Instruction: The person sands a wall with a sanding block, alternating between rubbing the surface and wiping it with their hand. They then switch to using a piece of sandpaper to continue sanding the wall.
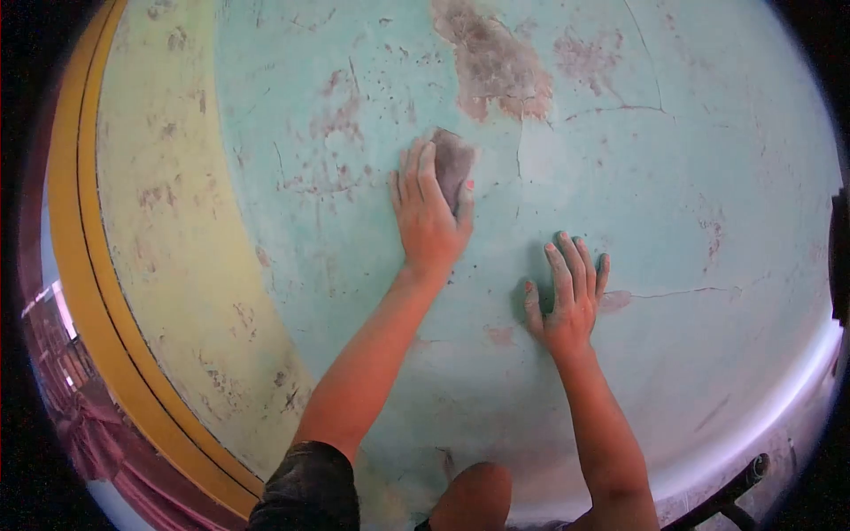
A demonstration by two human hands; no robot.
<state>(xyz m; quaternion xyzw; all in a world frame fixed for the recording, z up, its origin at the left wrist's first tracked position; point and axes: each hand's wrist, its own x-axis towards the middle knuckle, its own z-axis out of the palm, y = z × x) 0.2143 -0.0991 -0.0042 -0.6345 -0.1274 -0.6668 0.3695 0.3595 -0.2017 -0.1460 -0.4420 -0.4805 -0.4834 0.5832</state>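
My left hand [427, 217] is pressed to a pale green painted wall [354, 230], fingers pointing up. Between its thumb and fingers shows a grey-brown, angular piece that looks like sandpaper [455, 164]; part of it is hidden under the hand. Lower and to the right, my right hand [571, 296] rests on the same wall with its fingers spread and dusty, holding nothing. Around both hands the paint is scuffed, with brown spots and thin cracks. Just above the left hand is a large bare patch [500, 66] where the paint has come off.
A yellowish painted band [168, 195] and an orange-yellow trim [80, 177] curve down the left side. Maroon cloth [124, 460] hangs beyond the trim. At the lower right a black metal bar [730, 487] sticks up. My knee [474, 496] is at the bottom.
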